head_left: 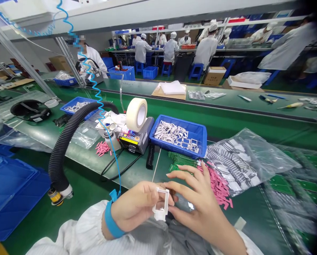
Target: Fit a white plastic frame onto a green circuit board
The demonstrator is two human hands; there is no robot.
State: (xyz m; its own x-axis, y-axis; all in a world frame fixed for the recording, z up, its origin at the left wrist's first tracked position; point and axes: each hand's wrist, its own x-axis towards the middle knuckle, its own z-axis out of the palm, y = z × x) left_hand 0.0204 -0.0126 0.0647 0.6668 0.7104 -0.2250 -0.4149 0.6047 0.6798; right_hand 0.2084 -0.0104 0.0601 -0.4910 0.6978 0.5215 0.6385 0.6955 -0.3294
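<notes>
My left hand (pixel 136 205), with a blue wrist strap (pixel 113 221) around the wrist, pinches a small white plastic frame (pixel 161 204) in front of my lap. The frame has a rectangular opening and is held roughly upright. My right hand (pixel 198 196) is just to its right, fingers spread and curved, the thumb and a fingertip close to the frame's edge; whether they touch it I cannot tell. Beyond the right hand are a stack of green circuit boards (pixel 183 158) and a pile of pink strips (pixel 217 184).
A blue bin (pixel 178 136) holds many white frames. Left of it stand a tape dispenser (pixel 137 140) with a tape roll (pixel 136 114) on top, and a black flexible hose (pixel 65 141). Bagged parts (pixel 235 163) lie at right. A coiled blue cord (pixel 91 71) hangs down. People in white work behind.
</notes>
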